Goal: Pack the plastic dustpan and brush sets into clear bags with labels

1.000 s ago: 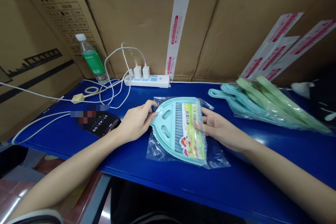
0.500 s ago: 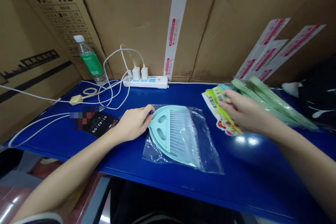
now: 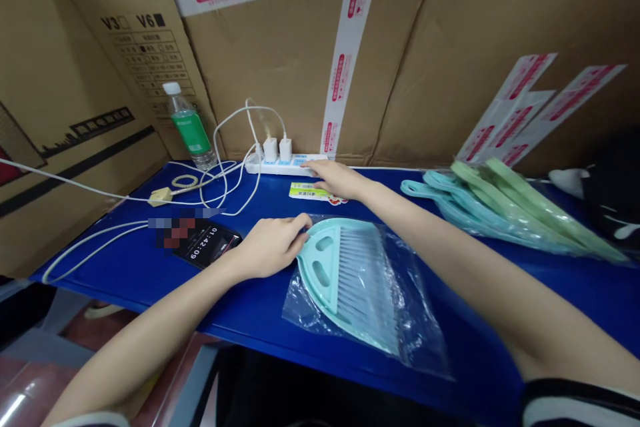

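A light teal plastic dustpan [image 3: 345, 273] lies in a clear plastic bag [image 3: 415, 327] on the blue table [image 3: 280, 310]. My left hand [image 3: 273, 243] rests at the dustpan's rounded left end, fingers on the bag's edge. My right hand [image 3: 337, 178] reaches across to the back of the table and lies flat on a yellow-green printed label card [image 3: 305, 192], just in front of a white power strip [image 3: 280, 165].
A phone [image 3: 205, 242] showing a timer lies left of my left hand. White cables [image 3: 220, 180], a small loop and a green-labelled water bottle [image 3: 190, 127] stand at the back left. Bagged teal and green handles [image 3: 505, 210] lie at the right. Cardboard boxes [image 3: 425, 67] wall the back.
My right hand took the label card off the dustpan, carried it right, then swung it to the back beside the power strip. My left hand stayed on the dustpan's end.
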A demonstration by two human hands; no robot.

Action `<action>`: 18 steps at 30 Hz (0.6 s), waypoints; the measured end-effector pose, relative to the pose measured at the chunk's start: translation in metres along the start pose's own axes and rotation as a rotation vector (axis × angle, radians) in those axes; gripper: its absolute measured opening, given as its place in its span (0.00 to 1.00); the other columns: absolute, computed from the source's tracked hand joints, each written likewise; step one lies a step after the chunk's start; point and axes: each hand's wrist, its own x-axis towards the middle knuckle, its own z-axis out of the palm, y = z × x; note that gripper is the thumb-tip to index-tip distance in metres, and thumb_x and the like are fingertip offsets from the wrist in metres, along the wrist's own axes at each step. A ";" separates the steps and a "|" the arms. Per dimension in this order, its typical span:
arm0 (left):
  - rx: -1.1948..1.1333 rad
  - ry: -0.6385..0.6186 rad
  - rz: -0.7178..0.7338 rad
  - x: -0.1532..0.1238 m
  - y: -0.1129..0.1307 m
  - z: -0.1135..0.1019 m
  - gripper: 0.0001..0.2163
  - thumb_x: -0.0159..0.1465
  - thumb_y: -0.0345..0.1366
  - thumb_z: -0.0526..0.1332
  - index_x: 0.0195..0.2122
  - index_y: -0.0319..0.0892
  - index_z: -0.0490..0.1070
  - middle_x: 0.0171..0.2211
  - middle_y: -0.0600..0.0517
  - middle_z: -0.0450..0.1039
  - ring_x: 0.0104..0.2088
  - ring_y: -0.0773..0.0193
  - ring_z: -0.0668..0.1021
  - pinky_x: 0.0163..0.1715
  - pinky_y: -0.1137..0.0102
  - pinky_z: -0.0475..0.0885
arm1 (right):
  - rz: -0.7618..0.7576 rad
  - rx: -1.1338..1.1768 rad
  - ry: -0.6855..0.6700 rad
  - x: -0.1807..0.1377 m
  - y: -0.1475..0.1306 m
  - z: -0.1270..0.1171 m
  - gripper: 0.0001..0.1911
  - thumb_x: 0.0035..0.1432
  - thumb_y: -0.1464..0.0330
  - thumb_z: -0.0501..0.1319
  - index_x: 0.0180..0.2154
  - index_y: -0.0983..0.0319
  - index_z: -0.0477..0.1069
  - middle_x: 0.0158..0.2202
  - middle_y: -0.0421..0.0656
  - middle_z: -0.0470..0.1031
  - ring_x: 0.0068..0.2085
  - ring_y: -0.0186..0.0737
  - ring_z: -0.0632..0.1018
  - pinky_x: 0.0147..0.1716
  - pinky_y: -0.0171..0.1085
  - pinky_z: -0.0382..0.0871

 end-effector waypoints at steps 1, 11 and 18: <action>0.001 0.010 -0.004 0.000 -0.001 0.000 0.08 0.68 0.34 0.47 0.42 0.44 0.64 0.31 0.53 0.77 0.31 0.59 0.79 0.29 0.68 0.67 | -0.003 0.003 0.032 -0.002 -0.001 -0.001 0.22 0.51 0.77 0.62 0.49 0.59 0.70 0.44 0.48 0.77 0.48 0.50 0.75 0.49 0.50 0.68; 0.027 0.204 -0.230 0.003 -0.014 -0.008 0.10 0.67 0.35 0.46 0.43 0.44 0.64 0.26 0.54 0.74 0.26 0.60 0.76 0.24 0.70 0.63 | 0.471 0.663 0.034 -0.133 -0.017 -0.046 0.10 0.58 0.61 0.60 0.38 0.58 0.63 0.25 0.38 0.72 0.20 0.35 0.72 0.19 0.37 0.66; -0.131 0.276 -0.072 0.005 -0.009 -0.006 0.10 0.68 0.37 0.46 0.43 0.43 0.64 0.24 0.56 0.69 0.24 0.65 0.73 0.27 0.70 0.65 | 0.568 1.038 -0.035 -0.157 -0.032 -0.034 0.26 0.50 0.53 0.67 0.45 0.62 0.69 0.27 0.39 0.75 0.25 0.35 0.76 0.24 0.36 0.70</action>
